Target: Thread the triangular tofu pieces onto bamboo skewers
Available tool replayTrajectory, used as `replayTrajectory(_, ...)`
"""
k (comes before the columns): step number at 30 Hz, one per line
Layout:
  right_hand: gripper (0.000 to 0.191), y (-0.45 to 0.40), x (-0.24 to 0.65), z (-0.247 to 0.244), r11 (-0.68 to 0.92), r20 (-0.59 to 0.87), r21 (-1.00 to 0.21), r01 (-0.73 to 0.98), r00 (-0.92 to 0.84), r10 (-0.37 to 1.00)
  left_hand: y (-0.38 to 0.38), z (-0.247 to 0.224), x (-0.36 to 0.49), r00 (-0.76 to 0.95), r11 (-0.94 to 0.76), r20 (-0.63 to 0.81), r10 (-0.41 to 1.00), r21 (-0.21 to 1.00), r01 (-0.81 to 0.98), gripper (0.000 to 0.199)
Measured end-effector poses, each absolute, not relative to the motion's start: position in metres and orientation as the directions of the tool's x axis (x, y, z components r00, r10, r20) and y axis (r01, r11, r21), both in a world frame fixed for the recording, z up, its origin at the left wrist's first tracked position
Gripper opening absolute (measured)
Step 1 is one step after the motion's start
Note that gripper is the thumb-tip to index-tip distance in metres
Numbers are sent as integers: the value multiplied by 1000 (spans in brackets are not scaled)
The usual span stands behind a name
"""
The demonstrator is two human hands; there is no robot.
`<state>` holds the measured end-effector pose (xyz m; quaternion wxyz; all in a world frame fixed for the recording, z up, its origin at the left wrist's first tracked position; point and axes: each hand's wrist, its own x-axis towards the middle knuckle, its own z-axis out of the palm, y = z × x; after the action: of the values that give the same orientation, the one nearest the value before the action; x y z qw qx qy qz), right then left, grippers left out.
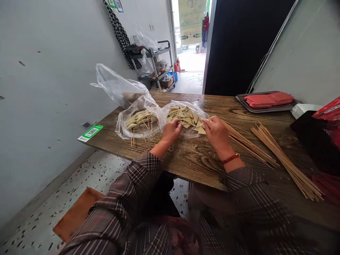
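A clear plastic bag (174,103) lies open on the wooden table, with a heap of flat, tan, triangular food pieces (183,116) in it. My left hand (172,130) is at the heap's near left edge, thumb and fingers pinched together. My right hand (216,131) is at the heap's right edge, also pinched, beside a few loose triangles (200,128). What either pinch holds is too small to make out. To the left, a second plastic bag (120,124) contains skewered tan pieces (139,119), their thin sticks pointing towards me.
Two bundles of bamboo skewers, one nearer my right hand (247,145) and one farther right (288,161), lie on the table (191,156). A dark tray (265,109) with red packets stands at the back right. A QR-code card (90,133) sits at the left corner.
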<state>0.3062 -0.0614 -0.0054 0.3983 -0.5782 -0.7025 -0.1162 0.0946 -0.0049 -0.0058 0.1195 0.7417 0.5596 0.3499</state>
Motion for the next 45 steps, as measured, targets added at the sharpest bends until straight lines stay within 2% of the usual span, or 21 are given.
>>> replayTrajectory(6,28,-60,305,-11,364,691,-320,875,-47,721,44,-9,97,88,-351,466,880,515,782,29)
replayTrajectory(12,27,-60,304,-11,364,694,-339,868,-31,720,68,-19,103,15,-285,446,895,546,788,22)
replayTrajectory(15,27,-62,303,-9,367,686,-347,863,-33,727,72,-21,105,-17,-270,419,908,614,742,17)
replayTrajectory(18,27,-64,302,-8,385,680,-361,850,-43,732,69,-21,105,-48,-256,370,928,724,640,13)
replayTrajectory(24,27,-65,302,-10,402,665,-385,831,-53,745,47,-8,96,33,-311,318,947,892,327,10)
replayTrajectory(27,27,-65,301,-11,426,674,-394,815,-59,736,36,3,87,140,-172,163,977,984,55,18)
replayTrajectory(30,28,-67,299,-10,450,678,-408,795,-66,732,26,7,81,251,-30,56,966,994,-107,29)
replayTrajectory(36,25,-72,296,1,448,697,-425,787,-32,717,10,6,92,405,72,61,912,949,-305,29)
replayTrajectory(38,22,-74,291,11,417,694,-491,765,55,718,8,7,96,426,94,58,903,940,-327,29)
replayTrajectory(40,20,-75,281,24,388,630,-657,647,188,754,7,7,97,414,102,50,909,936,-337,25)
replayTrajectory(42,19,-75,267,35,354,480,-848,395,286,829,7,7,96,390,96,54,919,929,-356,22)
replayTrajectory(45,18,-73,248,40,239,241,-970,37,234,942,8,10,93,394,77,71,916,935,-348,29)
